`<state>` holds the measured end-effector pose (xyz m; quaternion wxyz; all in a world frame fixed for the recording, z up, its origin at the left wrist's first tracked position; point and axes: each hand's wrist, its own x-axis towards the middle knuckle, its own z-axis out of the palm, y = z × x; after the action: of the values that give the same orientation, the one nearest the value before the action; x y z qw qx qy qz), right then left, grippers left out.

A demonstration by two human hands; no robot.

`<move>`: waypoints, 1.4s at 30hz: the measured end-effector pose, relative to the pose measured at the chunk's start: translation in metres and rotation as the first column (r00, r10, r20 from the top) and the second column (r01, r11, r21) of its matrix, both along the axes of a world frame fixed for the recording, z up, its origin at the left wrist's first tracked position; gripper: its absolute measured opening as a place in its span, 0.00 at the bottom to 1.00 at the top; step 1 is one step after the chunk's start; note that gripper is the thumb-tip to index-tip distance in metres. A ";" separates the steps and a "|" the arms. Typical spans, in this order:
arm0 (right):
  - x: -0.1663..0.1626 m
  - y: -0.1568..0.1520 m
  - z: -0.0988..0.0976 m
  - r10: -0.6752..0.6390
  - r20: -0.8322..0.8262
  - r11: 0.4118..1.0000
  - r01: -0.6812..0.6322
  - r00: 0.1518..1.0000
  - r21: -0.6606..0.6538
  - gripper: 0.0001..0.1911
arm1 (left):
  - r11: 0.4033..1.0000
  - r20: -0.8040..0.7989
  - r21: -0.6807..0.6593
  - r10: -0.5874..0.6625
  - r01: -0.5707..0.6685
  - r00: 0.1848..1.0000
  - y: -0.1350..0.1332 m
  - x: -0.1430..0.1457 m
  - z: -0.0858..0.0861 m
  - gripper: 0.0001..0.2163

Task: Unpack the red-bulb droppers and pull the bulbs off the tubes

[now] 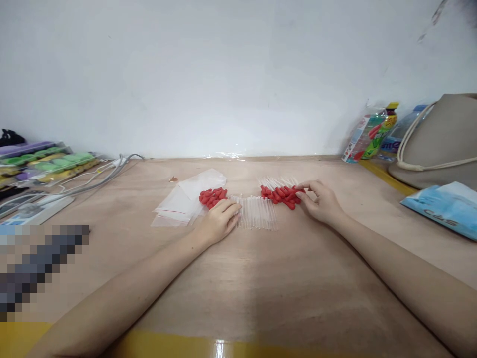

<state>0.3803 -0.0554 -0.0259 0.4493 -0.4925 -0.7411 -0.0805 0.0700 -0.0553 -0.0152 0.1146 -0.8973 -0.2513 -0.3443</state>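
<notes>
A row of thin clear tubes (257, 213) lies side by side on the wooden table. My left hand (219, 221) rests at the row's left end, fingers curled together; what they hold, if anything, is hidden. Just behind it sits a heap of red rubber bulbs (213, 197), partly covered by my fingers. To the right is a pile of droppers (281, 195), their red bulbs facing me and pale thin stems pointing to the wall. At this pile's right edge, my right hand (322, 203) pinches a red bulb end between thumb and forefinger.
Flat clear zip bags (186, 199) lie left of the bulbs. A power strip (42, 209) with cables and packs of coloured items (48, 161) occupy the left. At the right are bottles (376, 134), a grey bag (441, 141) and a blue tissue pack (443, 209).
</notes>
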 end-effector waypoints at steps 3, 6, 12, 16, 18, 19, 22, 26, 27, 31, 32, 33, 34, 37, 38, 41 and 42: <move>0.011 0.000 -0.001 0.066 0.090 0.998 -0.065 0.994 -0.018 0.06 | 0.997 0.009 -0.059 -0.038 0.038 0.999 -0.002 -0.001 0.001 0.13; 0.017 0.000 -0.002 0.045 0.108 0.999 -0.043 0.993 -0.026 0.06 | 0.992 -0.042 -0.104 -0.070 0.066 0.997 -0.005 -0.002 0.004 0.20; 0.015 -0.003 -0.001 -0.068 0.072 0.998 0.067 0.995 0.013 0.05 | 0.977 -0.174 -0.213 -0.061 0.023 0.983 -0.004 -0.002 0.007 0.22; 0.003 -0.013 0.002 0.025 0.079 1.000 -0.025 0.997 -0.004 0.06 | 0.966 -0.202 -0.260 -0.058 0.004 0.978 0.000 -0.002 0.004 0.23; -0.004 -0.018 0.004 0.086 0.137 0.996 -0.084 0.987 -0.018 0.07 | 0.964 -0.196 -0.265 -0.052 -0.001 0.979 0.001 -0.002 0.002 0.22; -0.007 -0.020 0.005 0.114 0.178 0.993 -0.111 0.977 -0.028 0.06 | 0.964 -0.195 -0.267 -0.051 -0.003 0.980 0.001 -0.002 0.002 0.22; -0.013 -0.021 0.004 0.148 0.284 0.989 -0.143 0.947 -0.040 0.05 | 0.962 -0.200 -0.275 -0.049 -0.008 0.979 0.002 -0.002 0.001 0.21; -0.017 -0.017 0.001 0.072 0.308 0.995 -0.088 0.949 0.038 0.06 | 0.960 -0.196 -0.279 -0.038 -0.019 0.980 0.002 -0.001 0.001 0.20; -0.017 -0.016 0.001 0.052 0.305 0.996 -0.071 0.951 0.053 0.06 | 0.960 -0.192 -0.280 -0.032 -0.023 0.981 0.002 -0.001 0.001 0.20; -0.019 -0.016 0.001 0.031 0.301 0.999 -0.041 0.953 0.029 0.08 | 0.957 -0.192 -0.287 -0.015 -0.041 0.981 0.002 0.000 0.001 0.20; -0.019 -0.017 0.001 0.044 0.301 0.999 -0.049 0.953 0.008 0.08 | 0.956 -0.196 -0.290 -0.012 -0.046 0.981 0.002 0.000 0.001 0.20; -0.018 -0.018 0.002 0.066 0.296 0.998 -0.064 0.953 -0.015 0.08 | 0.955 -0.199 -0.293 -0.008 -0.051 0.980 0.002 -0.001 0.001 0.21; -0.018 -0.018 0.003 0.091 0.277 0.996 -0.084 0.957 -0.037 0.08 | 0.954 -0.202 -0.295 -0.006 -0.055 0.979 0.002 -0.001 0.001 0.22; -0.013 -0.013 0.005 0.088 0.104 0.995 -0.082 0.991 -0.063 0.10 | 0.955 -0.208 -0.293 -0.007 -0.056 0.978 0.001 -0.001 0.001 0.25; -0.010 -0.009 0.005 0.034 0.030 0.998 -0.032 0.999 -0.062 0.11 | 0.955 -0.212 -0.292 -0.009 -0.054 0.977 0.001 -0.001 0.002 0.25; -0.001 0.003 0.006 -0.207 -0.094 0.976 0.198 0.974 -0.095 0.12 | 0.957 -0.243 -0.287 -0.022 -0.050 0.970 0.000 -0.001 0.004 0.24; 0.001 0.007 0.006 -0.274 -0.088 0.957 0.262 0.958 -0.121 0.13 | 0.957 -0.258 -0.285 -0.028 -0.048 0.966 0.000 0.000 0.005 0.24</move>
<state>0.3815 -0.0484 -0.0202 0.4448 -0.6154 -0.6464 -0.0750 0.0697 -0.0554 -0.0106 0.0159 -0.9404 -0.2864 -0.1829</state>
